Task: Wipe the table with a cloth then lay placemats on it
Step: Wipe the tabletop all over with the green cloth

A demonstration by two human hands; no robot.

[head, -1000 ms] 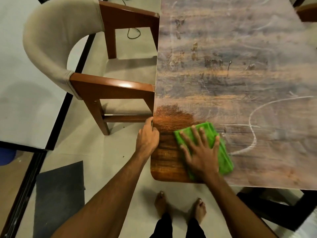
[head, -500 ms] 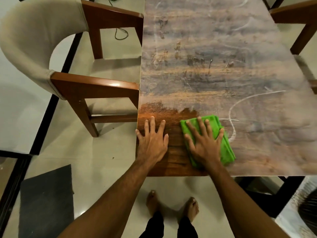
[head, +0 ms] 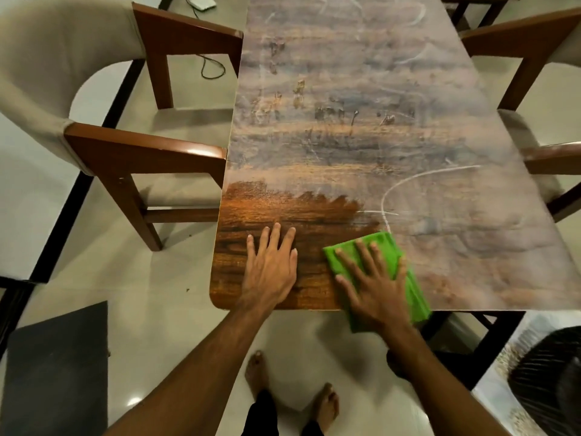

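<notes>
**Wiping Stage: Cloth Pressed at the Near Table Edge**

The folded green cloth (head: 388,247) is located at the 6 o'clock edge of the wooden table (head: 361,105), with its near end overhanging that edge. It is pressed flat by the right hand (head: 374,291), whose fingers are straight and spread apart. Nothing is gripped, so pressure is distributed over the whole fold.

The left hand (head: 272,272) is laid palm-down just beside the cloth, at its 9 o'clock, on the cleaned patch (head: 283,209). Its fingers are straight and nearly together. It is judged to serve as a brace while the body leans forward.

Only the 7 o'clock corner of the table is dark and glossy. The rest of the surface, from 12 o'clock round to 4 o'clock, is covered by a pale film. A white curved streak (head: 385,199) lies at 12 o'clock of the cloth. Wiping is therefore judged to be at an early stage.

An armchair (head: 94,89) is drawn up at the 9 o'clock side. No placemats are in view.
</notes>
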